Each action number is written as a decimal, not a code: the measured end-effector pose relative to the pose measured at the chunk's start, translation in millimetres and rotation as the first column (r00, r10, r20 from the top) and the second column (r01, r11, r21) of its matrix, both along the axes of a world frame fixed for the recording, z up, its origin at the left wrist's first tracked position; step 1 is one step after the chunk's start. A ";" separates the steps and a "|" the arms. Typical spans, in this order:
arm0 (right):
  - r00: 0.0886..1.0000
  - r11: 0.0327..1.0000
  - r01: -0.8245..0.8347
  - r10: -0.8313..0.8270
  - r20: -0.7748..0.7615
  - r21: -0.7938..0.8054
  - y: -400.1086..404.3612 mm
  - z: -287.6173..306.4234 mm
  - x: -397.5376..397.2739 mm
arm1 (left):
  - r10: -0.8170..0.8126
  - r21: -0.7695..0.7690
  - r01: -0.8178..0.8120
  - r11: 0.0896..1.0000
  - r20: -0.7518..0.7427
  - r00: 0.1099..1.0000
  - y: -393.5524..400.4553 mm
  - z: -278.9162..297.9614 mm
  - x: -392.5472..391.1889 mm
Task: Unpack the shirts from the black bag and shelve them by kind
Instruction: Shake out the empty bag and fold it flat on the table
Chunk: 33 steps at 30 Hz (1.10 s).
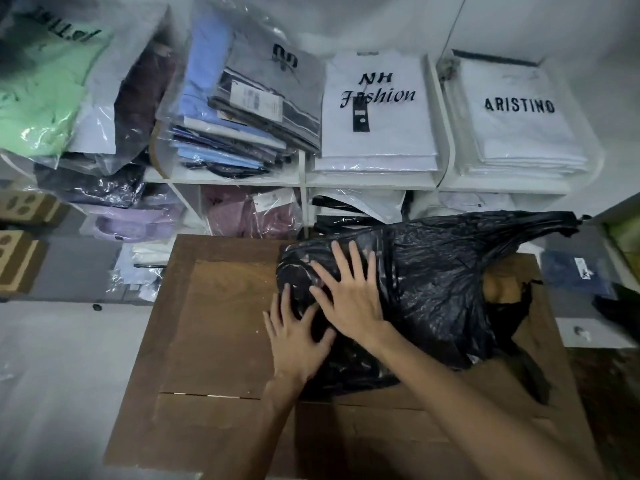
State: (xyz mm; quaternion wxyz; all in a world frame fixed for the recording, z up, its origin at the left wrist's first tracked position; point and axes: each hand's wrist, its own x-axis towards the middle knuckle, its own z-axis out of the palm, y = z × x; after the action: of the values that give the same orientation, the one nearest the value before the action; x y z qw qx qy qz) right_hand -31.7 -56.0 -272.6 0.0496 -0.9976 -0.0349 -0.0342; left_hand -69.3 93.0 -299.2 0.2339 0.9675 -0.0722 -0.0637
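A full black plastic bag (433, 271) lies on a brown wooden table (214, 306), its knotted end pointing right. My right hand (349, 292) rests flat on the bag's left part, fingers spread. My left hand (298, 337) presses against the bag's lower left edge, fingers apart, holding nothing. The bag's contents are hidden. Behind the table, white shelves (374, 181) hold stacks of packaged shirts: white "NH Fashion" shirts (377, 109), white "ARISTINO" shirts (519, 112), and blue and grey shirts (242, 98).
Green packaged shirts (41, 91) and dark ones pile up at the left. Lilac (135, 223) and maroon (252, 216) packs fill the lower shelf. Cardboard boxes (17, 258) stand at far left. A navy pack (575, 275) lies right of the table.
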 end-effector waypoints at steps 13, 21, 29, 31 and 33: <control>0.951 0.993 0.109 -0.089 -0.294 0.050 -43.5 -23.1 -77.8 | 0.195 -0.284 -0.332 0.900 -0.420 0.886 6.6 56.3 22.8; 0.886 0.893 0.202 0.008 -0.463 0.402 -24.2 20.9 -64.1 | -0.008 -0.084 -0.005 0.996 -0.147 0.989 29.3 145.0 24.6; 0.841 0.776 0.301 0.058 -0.538 0.555 -80.5 68.4 -38.0 | -0.237 0.057 0.243 0.968 -0.093 0.967 -31.6 197.2 -11.2; 0.869 0.724 0.352 -0.017 -0.495 0.593 -99.0 82.9 -36.6 | -0.262 0.047 0.268 0.962 -0.105 0.959 -50.7 201.7 -18.4; 0.885 0.619 0.428 -0.139 -0.444 0.659 -116.6 97.0 -35.7 | -0.297 0.015 0.302 0.953 -0.127 0.946 -72.8 203.8 -24.4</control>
State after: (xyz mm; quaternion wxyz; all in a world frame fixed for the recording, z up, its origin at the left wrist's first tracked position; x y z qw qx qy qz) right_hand -67.5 -172.6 -175.6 0.4493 -0.8714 0.1520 0.1252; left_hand -93.7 20.2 -95.4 0.2091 0.9433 -0.2025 -0.1596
